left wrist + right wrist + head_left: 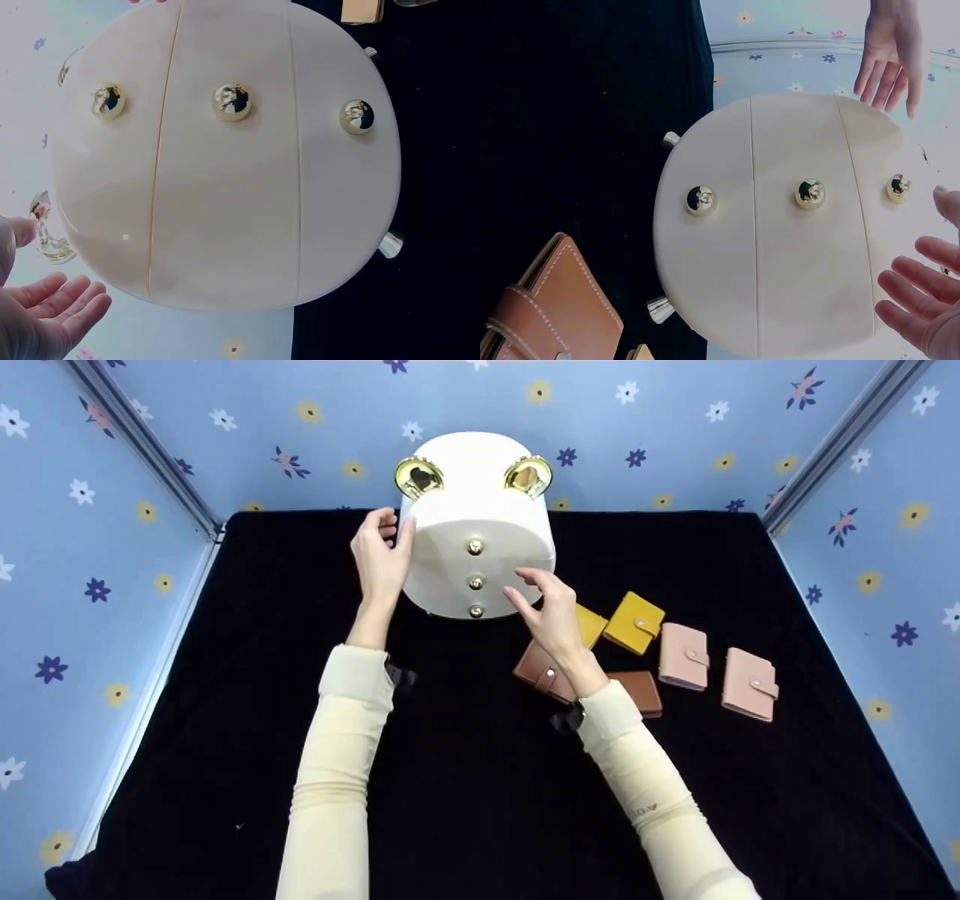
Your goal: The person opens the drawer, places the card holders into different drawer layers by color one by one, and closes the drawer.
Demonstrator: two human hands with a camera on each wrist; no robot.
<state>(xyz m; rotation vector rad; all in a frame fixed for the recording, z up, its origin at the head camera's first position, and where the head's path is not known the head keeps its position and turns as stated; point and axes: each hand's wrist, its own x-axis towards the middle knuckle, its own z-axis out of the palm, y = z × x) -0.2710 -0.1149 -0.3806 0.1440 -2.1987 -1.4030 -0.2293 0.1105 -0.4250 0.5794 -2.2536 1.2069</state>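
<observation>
A white rounded cabinet [480, 502] stands at the back middle, with three drawers one above another. Each drawer has a round gold knob [475, 582], and two gold ear-shaped pieces [529, 476] sit on top. My left hand [381, 559] is beside the cabinet's left side, fingers loosely spread and holding nothing. Before the right part of the drawer fronts hovers my right hand [555, 611], thumb and fingers apart with nothing between them. In the right wrist view, its spread fingers [907, 300] overlap the edge of the cabinet [810, 270].
Under and beside the right forearm lie a brown snap wallet [536, 667], a yellow one [591, 622] and another brown one [637, 694]. Farther right are a yellow wallet [630, 622] and two pink wallets [681, 652]. Flowered blue walls [225, 457] enclose the black-covered table [465, 780].
</observation>
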